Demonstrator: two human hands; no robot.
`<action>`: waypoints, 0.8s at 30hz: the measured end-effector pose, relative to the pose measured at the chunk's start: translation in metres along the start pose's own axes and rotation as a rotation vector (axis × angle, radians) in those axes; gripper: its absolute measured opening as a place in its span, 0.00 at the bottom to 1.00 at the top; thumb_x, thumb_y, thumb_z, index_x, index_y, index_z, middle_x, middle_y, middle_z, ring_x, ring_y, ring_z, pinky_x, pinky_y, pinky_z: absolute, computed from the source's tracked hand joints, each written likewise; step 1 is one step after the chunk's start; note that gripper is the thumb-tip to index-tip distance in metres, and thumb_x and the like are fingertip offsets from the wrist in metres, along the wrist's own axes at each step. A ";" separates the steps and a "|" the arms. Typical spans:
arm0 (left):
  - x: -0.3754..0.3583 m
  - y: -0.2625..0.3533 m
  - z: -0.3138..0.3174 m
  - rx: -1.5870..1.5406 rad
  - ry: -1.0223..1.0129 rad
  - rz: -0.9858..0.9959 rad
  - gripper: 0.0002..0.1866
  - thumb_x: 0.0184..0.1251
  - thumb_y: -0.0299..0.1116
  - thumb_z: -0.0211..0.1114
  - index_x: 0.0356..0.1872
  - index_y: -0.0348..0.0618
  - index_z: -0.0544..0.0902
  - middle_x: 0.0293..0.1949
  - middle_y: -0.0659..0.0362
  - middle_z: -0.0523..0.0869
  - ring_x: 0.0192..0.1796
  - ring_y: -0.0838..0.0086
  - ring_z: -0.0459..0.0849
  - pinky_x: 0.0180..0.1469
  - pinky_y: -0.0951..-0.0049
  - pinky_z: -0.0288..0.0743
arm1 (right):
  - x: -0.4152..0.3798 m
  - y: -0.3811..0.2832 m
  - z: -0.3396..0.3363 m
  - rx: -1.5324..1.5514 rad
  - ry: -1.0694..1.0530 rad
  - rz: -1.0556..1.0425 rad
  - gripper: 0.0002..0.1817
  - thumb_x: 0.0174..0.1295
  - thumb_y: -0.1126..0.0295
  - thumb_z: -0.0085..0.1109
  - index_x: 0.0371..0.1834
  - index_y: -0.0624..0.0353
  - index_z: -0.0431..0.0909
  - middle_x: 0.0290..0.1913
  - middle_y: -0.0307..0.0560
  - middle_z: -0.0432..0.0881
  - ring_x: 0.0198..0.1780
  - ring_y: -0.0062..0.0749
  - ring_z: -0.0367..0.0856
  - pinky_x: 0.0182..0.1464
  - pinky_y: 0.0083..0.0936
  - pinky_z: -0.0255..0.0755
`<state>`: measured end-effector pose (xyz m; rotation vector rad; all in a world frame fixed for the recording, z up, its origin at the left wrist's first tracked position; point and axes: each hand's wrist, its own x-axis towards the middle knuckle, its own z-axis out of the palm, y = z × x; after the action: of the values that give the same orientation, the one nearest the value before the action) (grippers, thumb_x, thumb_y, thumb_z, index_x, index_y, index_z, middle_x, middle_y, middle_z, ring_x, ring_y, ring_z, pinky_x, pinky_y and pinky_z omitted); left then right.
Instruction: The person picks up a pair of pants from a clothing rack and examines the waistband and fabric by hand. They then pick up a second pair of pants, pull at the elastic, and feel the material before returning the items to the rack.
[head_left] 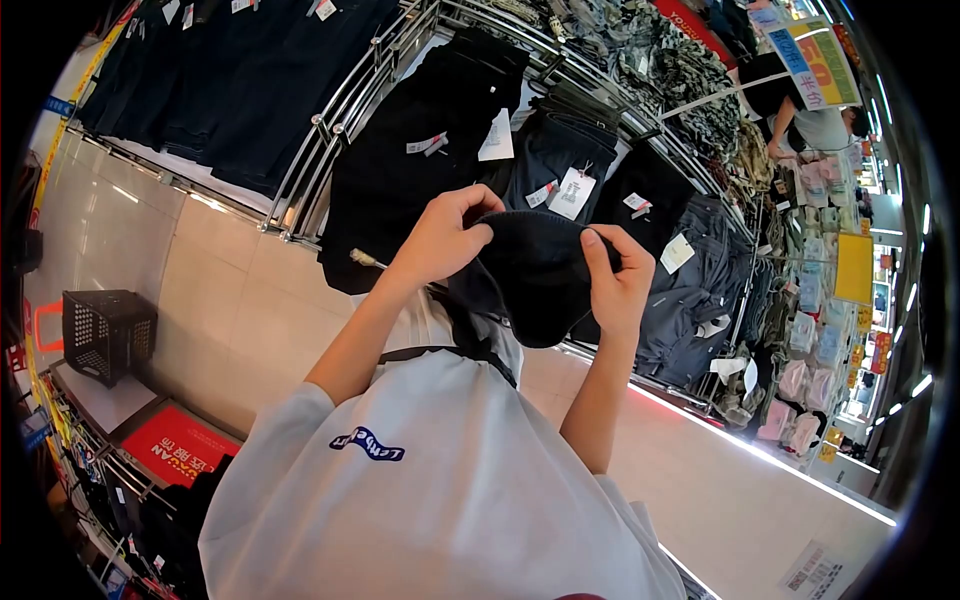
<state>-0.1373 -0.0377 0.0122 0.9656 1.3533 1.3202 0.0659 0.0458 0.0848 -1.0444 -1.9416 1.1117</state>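
A pair of black trousers, as it appears, is held up by its upper edge in front of my body; the black cloth (540,275) hangs in a rounded fold below my fingers. My left hand (450,235) pinches one end of that edge between thumb and fingers. At the other end, my right hand (620,275) grips with the thumb over the cloth. Just beyond lie folded dark trousers (525,175) with a white price tag (572,193). Larger black trousers (400,190) are spread left of them, and dark grey folded garments (690,320) lie to the right.
Metal rails (315,150) edge the display tables. More dark trousers (240,90) lie at upper left. A black shopping basket (108,335) stands at left near a red sign (175,447). Camouflage clothing (650,70) fills the back, and another person (820,130) stands at upper right.
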 end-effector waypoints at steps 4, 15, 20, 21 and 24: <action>-0.001 0.001 0.001 0.024 0.013 0.009 0.06 0.63 0.23 0.66 0.40 0.37 0.82 0.31 0.65 0.81 0.33 0.83 0.77 0.42 0.81 0.71 | 0.003 0.000 -0.009 -0.081 0.100 -0.074 0.06 0.65 0.74 0.63 0.37 0.68 0.82 0.27 0.37 0.81 0.32 0.15 0.74 0.37 0.15 0.67; 0.007 0.000 0.002 -0.300 -0.033 -0.003 0.08 0.74 0.34 0.63 0.41 0.38 0.82 0.33 0.68 0.81 0.36 0.87 0.76 0.42 0.85 0.70 | 0.010 0.008 -0.010 -0.368 -0.033 -0.068 0.14 0.51 0.66 0.77 0.33 0.65 0.85 0.22 0.49 0.82 0.21 0.30 0.77 0.28 0.22 0.67; 0.011 -0.004 0.009 -0.618 -0.129 -0.027 0.10 0.77 0.37 0.60 0.43 0.40 0.80 0.35 0.68 0.81 0.38 0.89 0.77 0.45 0.85 0.72 | 0.014 0.004 0.003 -0.349 -0.151 -0.075 0.12 0.53 0.67 0.74 0.33 0.65 0.86 0.21 0.52 0.81 0.21 0.38 0.80 0.28 0.27 0.70; 0.012 -0.003 0.011 -0.632 -0.122 -0.023 0.11 0.77 0.38 0.60 0.42 0.40 0.80 0.34 0.70 0.80 0.37 0.90 0.74 0.43 0.86 0.69 | 0.013 0.003 0.004 -0.321 -0.169 -0.075 0.12 0.54 0.67 0.73 0.33 0.65 0.86 0.21 0.52 0.80 0.21 0.39 0.79 0.28 0.27 0.70; 0.013 -0.002 0.015 -0.662 -0.109 -0.021 0.12 0.78 0.39 0.58 0.41 0.40 0.81 0.32 0.73 0.77 0.35 0.92 0.68 0.39 0.88 0.62 | 0.014 0.002 0.009 -0.352 -0.182 -0.094 0.09 0.57 0.70 0.69 0.35 0.64 0.86 0.26 0.52 0.81 0.29 0.43 0.81 0.35 0.29 0.72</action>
<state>-0.1251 -0.0215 0.0100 0.5508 0.7510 1.5305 0.0530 0.0549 0.0818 -1.0473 -2.3673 0.8562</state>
